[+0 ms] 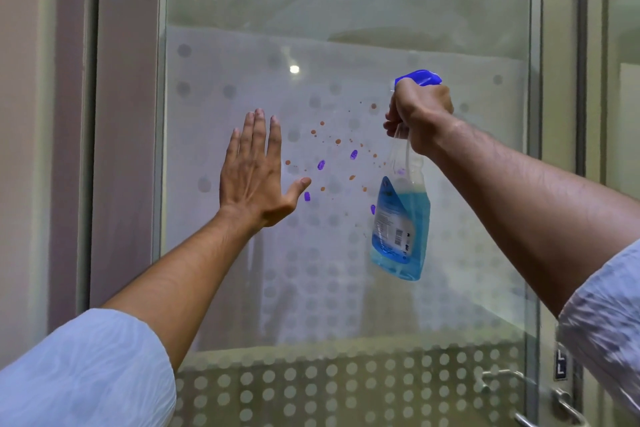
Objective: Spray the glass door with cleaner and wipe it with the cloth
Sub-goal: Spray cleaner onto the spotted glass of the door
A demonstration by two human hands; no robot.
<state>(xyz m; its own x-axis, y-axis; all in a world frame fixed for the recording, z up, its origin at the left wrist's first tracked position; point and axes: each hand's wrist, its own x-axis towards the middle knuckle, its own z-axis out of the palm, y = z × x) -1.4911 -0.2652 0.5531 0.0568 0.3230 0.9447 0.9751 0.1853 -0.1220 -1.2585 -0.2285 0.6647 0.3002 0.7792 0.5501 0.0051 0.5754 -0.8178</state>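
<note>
The glass door (346, 10) fills the view, with a frosted dotted band across its middle. Orange and purple smudges (337, 156) dot the glass between my hands. My right hand (420, 114) is shut on the neck of a clear spray bottle (401, 225) with a blue trigger head and blue liquid; the nozzle points left, close to the glass. My left hand (256, 173) is open with fingers straight up, palm toward the glass, left of the smudges. Whether the palm touches the glass is unclear. No cloth is in view.
A metal door handle (561, 402) sits at the lower right. A metal frame (535, 114) runs down the door's right edge, and a dark frame post (93, 114) stands on the left. Another glass panel (623, 80) lies at the far right.
</note>
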